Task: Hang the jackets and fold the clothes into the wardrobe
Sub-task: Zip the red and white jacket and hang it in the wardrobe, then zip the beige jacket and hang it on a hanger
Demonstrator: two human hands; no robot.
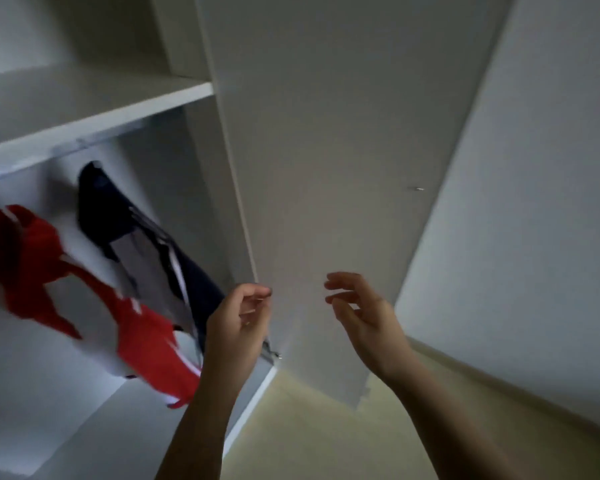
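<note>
Our left hand curls at the wardrobe door edge, grip unclear. Our right hand is relaxed and empty before the door. The navy jacket hangs left of it, just beside our left hand.

wardrobe door: I see smooth matt white board | shelf: same matt white | red-and-white jacket: soft cloth, faint sheen | navy jacket: dull dark cloth | hinge: bright metal | floor: pale, smooth, matt

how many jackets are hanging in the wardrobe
2. A red and white jacket hangs at the left; a navy jacket hangs right of it, nearer the open door. The frame cuts off the left of the wardrobe, so more may be hidden.
</note>
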